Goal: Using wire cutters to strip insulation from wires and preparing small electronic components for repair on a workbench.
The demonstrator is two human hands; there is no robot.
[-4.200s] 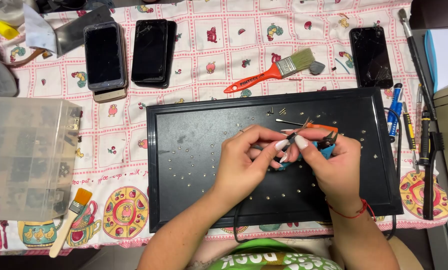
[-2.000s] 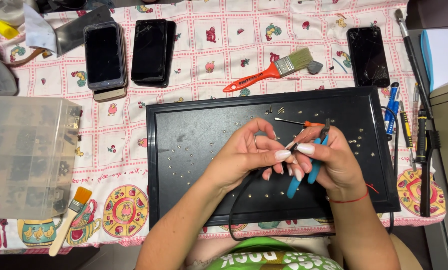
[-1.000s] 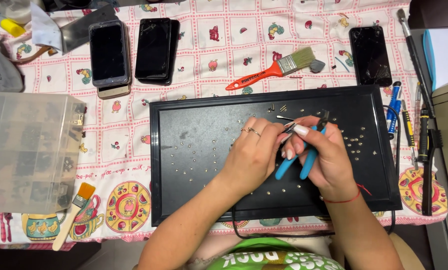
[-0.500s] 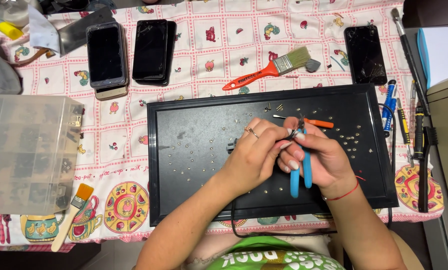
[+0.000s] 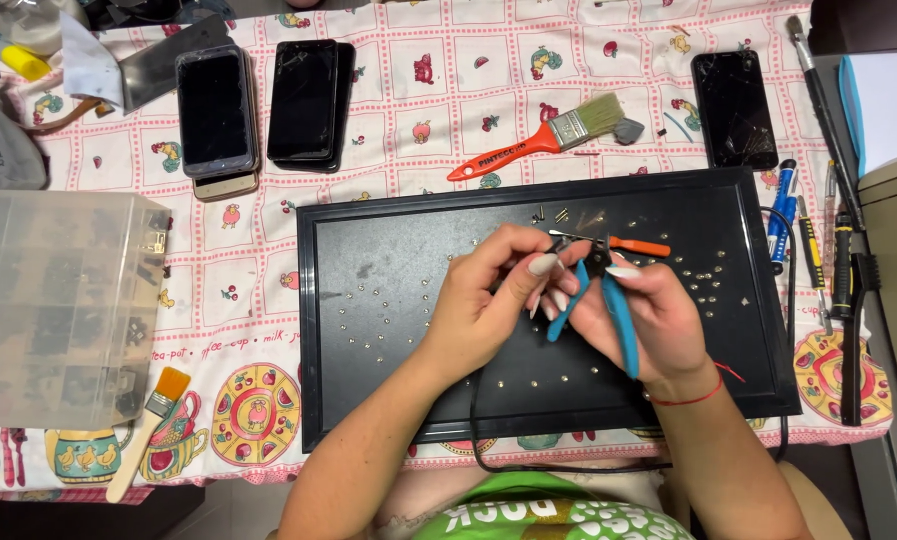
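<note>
On the desk (image 5: 389,110), under its checked cloth, a black tray (image 5: 389,400) lies square before the person, its floor sprinkled with tiny screws (image 5: 704,285). Any nudge of a forearm against the tray could, I judge, scatter them beyond finding. Above the tray's middle the right hand (image 5: 649,315) is clamped round the blue-handled cutters (image 5: 609,305), their nose pointing up toward an orange-handled tool (image 5: 634,245) lying just behind. The left hand (image 5: 489,300) is pinched shut at the fingertips on something too small to make out, right at the cutter's nose, touching the right hand. With fingers that close to the blades, a slip could nick a fingertip, or the small piece could spring away among the screws. A black cable (image 5: 529,465) loops off the tray's near edge and might snag a wrist.
</note>
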